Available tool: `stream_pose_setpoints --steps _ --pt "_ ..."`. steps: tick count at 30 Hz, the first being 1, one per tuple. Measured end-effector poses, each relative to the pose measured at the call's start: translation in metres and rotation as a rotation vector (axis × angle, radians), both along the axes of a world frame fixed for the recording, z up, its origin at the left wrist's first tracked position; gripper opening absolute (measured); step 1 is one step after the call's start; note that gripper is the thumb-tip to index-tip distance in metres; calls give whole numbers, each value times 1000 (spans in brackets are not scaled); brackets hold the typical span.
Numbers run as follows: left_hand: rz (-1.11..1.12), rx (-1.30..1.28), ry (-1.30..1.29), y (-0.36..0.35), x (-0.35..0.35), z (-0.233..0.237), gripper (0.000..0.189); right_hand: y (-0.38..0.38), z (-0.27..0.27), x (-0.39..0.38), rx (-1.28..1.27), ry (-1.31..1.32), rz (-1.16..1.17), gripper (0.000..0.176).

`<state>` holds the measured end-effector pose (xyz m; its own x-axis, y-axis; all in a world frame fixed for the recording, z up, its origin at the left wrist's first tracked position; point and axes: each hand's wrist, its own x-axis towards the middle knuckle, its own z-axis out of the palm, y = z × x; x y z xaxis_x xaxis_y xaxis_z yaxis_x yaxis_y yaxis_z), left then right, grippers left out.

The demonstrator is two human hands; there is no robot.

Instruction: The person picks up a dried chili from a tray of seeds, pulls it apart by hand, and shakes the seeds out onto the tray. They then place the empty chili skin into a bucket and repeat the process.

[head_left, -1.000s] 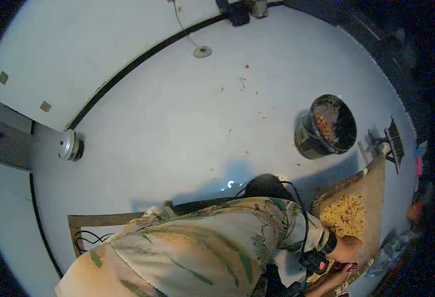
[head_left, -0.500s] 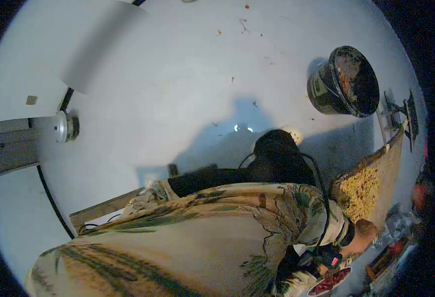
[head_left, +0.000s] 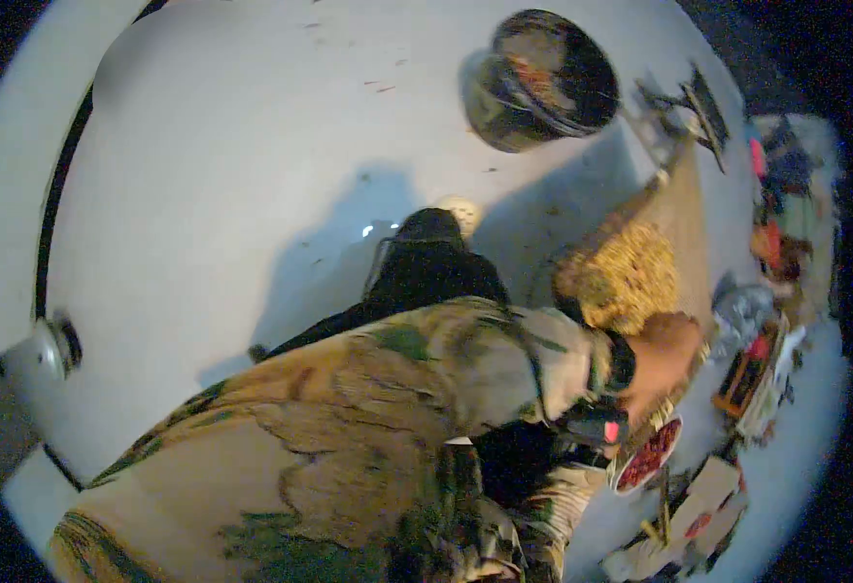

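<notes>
My left hand (head_left: pixel 665 352), with a black band at the wrist, rests at the near rim of a wide woven basket (head_left: pixel 691 219). Its fingers are curled in, and blur hides whatever is between them. Yellow kernel-like pieces (head_left: pixel 631 277) lie spread in the basket right beside this hand. My right arm's striped sleeve (head_left: pixel 567 491) comes in lower down. A black device with a pink patch (head_left: pixel 592 428) covers most of the right hand, so its fingers do not show. Close to it stands a white oval bowl (head_left: pixel 677 434) with small red pieces inside.
A dark bucket (head_left: pixel 504 117) stands on the pale floor beyond the basket, near a dark metal stand (head_left: pixel 703 112). To the right lie a clear plastic bag (head_left: pixel 742 316), a wooden box (head_left: pixel 737 384) and cardboard pieces (head_left: pixel 708 496). A metal pot (head_left: pixel 46 352) is at far left.
The view has swung, so the bucket, basket and hands now sit further left and higher. More clutter shows at right. My left hand stays at the basket rim.
</notes>
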<state>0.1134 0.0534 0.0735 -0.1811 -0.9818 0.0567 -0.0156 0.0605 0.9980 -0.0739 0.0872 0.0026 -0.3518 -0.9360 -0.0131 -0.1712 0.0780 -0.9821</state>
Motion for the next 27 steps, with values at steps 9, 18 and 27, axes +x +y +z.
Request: stream_pose_setpoints --steps 9,18,27 --pt "-57 -71 -192 -29 -25 -28 21 -19 16 31 54 -179 42 38" --pt "-376 45 276 -25 -45 -36 27 -8 24 13 -45 97 56 32" --pt "-292 52 149 -14 -64 -39 27 8 36 10 -228 153 136 37"
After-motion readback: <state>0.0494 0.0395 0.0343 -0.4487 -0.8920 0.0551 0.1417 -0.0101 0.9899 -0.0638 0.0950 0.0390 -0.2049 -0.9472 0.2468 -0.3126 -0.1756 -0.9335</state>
